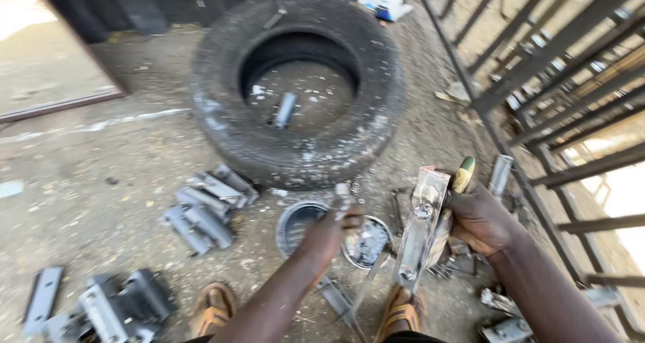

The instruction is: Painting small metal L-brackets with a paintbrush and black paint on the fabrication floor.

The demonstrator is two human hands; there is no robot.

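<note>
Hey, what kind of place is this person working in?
Probably an informal metal workshop on open ground. Piles of grey metal brackets lie on the dirt floor, a worn tyre sits in front, and a welded steel gate frame stands alongside. The right hand holds a metal piece.

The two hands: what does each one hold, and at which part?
Right hand grips a flat metal piece near its upper end. Left hand pinches a small grey piece; exact hold is blurred.

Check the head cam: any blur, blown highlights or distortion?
Head view: motion blur smears the left hand and the small piece in its grip; the right hand and its metal bracket are sharper. Daylight blows out the top-left corner and the gaps behind the metal gate. The tyre bulges slightly from wide-angle distortion.
</note>
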